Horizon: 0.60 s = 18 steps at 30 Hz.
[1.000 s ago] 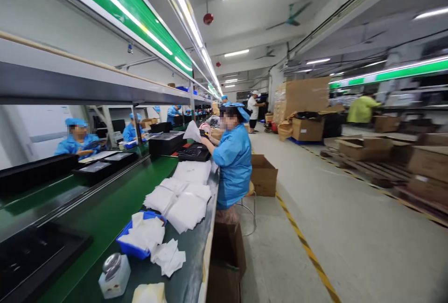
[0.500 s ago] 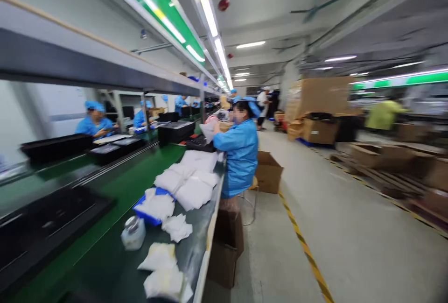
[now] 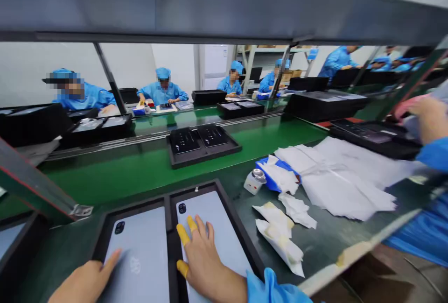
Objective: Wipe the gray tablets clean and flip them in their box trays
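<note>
A black two-slot tray (image 3: pixel 168 237) lies in front of me on the bench, with a grey tablet back-up in each slot. My left hand (image 3: pixel 86 279) rests flat on the left tablet (image 3: pixel 140 256), fingers stretched out. On the right tablet (image 3: pixel 213 228) lies my right hand (image 3: pixel 198 258), open, fingers spread, with yellow finger cots on the thumb and two fingers.
Another black tray (image 3: pixel 203 143) rides the green belt (image 3: pixel 122 172). To the right lie white wipes (image 3: pixel 339 177), a blue bin (image 3: pixel 271 178), a small bottle (image 3: pixel 254 181) and used wipes (image 3: pixel 280 233). A co-worker's blue sleeve (image 3: pixel 432 153) is at far right; several workers sit opposite.
The view swung from looking down the aisle and line to looking down at my own bench. Both my hands and the tablet tray have come into sight.
</note>
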Each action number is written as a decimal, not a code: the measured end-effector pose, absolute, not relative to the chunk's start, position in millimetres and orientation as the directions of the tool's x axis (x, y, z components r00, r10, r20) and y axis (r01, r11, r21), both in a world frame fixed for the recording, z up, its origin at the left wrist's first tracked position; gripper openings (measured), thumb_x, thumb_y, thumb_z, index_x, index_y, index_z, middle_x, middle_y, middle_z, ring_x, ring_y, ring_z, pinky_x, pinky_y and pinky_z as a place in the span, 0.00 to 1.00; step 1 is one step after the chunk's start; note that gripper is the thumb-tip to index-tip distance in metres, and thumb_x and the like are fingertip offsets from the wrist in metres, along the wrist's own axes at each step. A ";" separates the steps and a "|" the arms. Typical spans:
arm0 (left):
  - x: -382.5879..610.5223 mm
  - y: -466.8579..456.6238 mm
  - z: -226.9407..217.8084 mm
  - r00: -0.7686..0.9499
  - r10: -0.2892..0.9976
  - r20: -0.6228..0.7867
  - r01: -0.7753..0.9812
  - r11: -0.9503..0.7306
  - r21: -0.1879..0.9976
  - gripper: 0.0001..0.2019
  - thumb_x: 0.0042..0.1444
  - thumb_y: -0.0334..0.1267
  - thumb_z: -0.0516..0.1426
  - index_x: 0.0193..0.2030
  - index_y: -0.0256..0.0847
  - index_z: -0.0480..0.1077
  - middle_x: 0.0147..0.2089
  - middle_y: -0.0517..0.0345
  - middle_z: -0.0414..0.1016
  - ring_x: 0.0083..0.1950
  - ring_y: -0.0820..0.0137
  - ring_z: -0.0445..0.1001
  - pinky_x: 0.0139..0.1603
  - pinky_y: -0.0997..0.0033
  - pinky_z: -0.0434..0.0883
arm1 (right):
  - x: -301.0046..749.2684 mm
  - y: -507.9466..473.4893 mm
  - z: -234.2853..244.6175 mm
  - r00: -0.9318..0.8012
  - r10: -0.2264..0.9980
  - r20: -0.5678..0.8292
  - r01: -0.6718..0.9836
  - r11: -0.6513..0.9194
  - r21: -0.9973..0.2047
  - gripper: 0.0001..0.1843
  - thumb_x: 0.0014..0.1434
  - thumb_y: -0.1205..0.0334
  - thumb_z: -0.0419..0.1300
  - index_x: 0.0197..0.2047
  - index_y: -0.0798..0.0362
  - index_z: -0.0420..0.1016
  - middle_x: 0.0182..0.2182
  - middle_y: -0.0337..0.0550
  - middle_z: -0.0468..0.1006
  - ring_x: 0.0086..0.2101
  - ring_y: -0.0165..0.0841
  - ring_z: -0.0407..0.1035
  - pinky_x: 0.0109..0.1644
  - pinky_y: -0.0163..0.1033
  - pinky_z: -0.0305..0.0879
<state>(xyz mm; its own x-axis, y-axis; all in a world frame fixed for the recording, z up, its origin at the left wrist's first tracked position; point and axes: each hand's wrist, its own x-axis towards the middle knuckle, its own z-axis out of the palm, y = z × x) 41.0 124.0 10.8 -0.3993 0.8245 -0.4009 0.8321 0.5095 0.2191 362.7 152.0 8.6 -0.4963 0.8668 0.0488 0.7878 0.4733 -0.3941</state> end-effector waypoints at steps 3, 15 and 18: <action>55.4 121.6 18.7 -0.414 0.788 -0.455 0.826 0.535 0.175 0.37 0.55 0.71 0.37 0.29 0.43 0.72 0.42 0.42 0.79 0.48 0.48 0.76 0.54 0.47 0.66 | 356.0 156.7 -4.6 -0.486 0.874 0.000 0.817 0.454 -0.356 0.46 0.56 0.56 0.63 0.74 0.49 0.49 0.71 0.63 0.48 0.70 0.62 0.32 0.66 0.74 0.32; 47.9 136.7 26.2 -0.405 0.784 -0.470 0.763 0.573 0.299 0.35 0.49 0.76 0.40 0.18 0.45 0.61 0.23 0.49 0.68 0.28 0.55 0.71 0.40 0.54 0.66 | 376.5 154.7 56.1 -0.466 0.876 0.124 0.756 0.467 -0.459 0.45 0.45 0.69 0.59 0.69 0.48 0.62 0.71 0.56 0.49 0.70 0.57 0.34 0.68 0.70 0.38; 38.9 135.1 19.7 -0.379 0.769 -0.514 0.691 0.605 0.395 0.38 0.46 0.80 0.39 0.12 0.46 0.57 0.12 0.62 0.49 0.18 0.69 0.53 0.33 0.62 0.60 | 416.2 151.7 90.9 -0.402 0.878 0.259 0.781 0.477 -0.403 0.40 0.50 0.71 0.55 0.68 0.52 0.64 0.69 0.56 0.56 0.69 0.50 0.47 0.69 0.58 0.51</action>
